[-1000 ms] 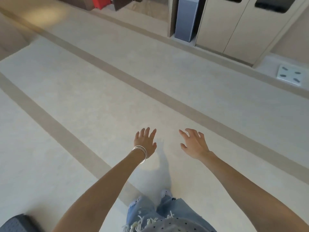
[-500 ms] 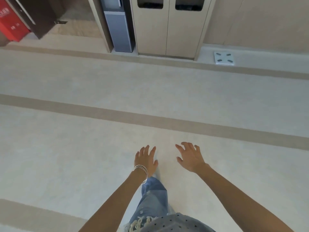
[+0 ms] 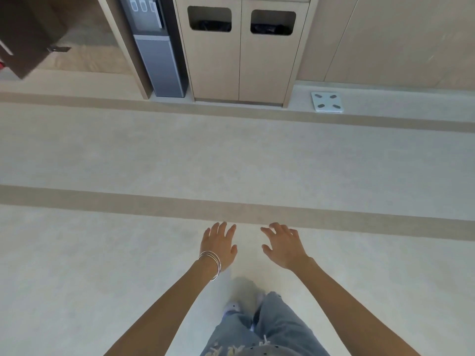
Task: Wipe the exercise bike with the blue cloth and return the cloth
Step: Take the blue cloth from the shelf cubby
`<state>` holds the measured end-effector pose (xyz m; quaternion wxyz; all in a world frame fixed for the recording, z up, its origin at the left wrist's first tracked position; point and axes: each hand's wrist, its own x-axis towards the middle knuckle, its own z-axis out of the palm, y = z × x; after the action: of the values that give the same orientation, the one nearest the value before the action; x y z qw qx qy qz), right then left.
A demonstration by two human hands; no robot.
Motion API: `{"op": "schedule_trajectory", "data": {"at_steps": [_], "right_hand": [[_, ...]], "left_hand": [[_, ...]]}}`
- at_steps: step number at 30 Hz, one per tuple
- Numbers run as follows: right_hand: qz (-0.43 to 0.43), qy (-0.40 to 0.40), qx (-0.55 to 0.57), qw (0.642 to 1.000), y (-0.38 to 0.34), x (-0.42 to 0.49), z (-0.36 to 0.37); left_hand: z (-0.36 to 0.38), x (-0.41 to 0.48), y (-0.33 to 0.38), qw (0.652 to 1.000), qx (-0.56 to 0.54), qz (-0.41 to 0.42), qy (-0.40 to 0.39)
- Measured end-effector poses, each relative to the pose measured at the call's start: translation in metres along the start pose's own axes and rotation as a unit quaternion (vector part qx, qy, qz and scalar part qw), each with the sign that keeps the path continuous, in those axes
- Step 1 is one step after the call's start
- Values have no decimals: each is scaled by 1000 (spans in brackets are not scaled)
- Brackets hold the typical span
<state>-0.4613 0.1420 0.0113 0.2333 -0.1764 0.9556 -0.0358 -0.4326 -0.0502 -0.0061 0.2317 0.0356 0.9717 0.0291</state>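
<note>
While both arms reach out over the floor (image 3: 128,155), the left hand (image 3: 219,244) holds nothing, palm down, its fingers straight and a little fanned. The right hand (image 3: 284,246) is just beside it but apart, fingers spread wider and slightly bent, also holding nothing. Where the cloth and the bike are cannot be told from this view, so their look cannot be told either.

Thin silver bangles (image 3: 212,263) ring the left wrist. Near the bottom edge are frayed pale-blue jeans (image 3: 277,327) and a light shoe (image 3: 232,305), blurred.

The floor is matte, pale and faintly mottled, crossed left to right by a flat tan stripe (image 3: 128,201) just beyond the fingertips. At the far side stands a light wood-look cabinet (image 3: 241,68) with two flat doors, each cut with a rounded rectangular opening that is dark inside. Left of it, touching, is a tall grey dispenser (image 3: 159,55) with a smooth front. A square white scale (image 3: 327,102) with four dark pads lies on the floor to the cabinet's right. At the far left is a dark brown door (image 3: 23,34).
</note>
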Motion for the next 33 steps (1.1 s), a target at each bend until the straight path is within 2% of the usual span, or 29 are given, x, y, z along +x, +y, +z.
{"op": "schedule_trajectory", "data": {"at_steps": [8, 22, 29, 33], "right_hand": [[-21, -18, -12, 1000, 42, 80, -26], [-40, 25, -23, 999, 144, 282, -165], [-46, -22, -24, 998, 156, 348, -178], [-38, -19, -14, 999, 152, 404, -200]], "left_hand": [[-32, 87, -4, 1000, -3, -8, -13], [-169, 294, 15, 999, -25, -26, 25], [-186, 358, -6, 999, -36, -40, -6], [-208, 408, -35, 999, -31, -31, -11]]}}
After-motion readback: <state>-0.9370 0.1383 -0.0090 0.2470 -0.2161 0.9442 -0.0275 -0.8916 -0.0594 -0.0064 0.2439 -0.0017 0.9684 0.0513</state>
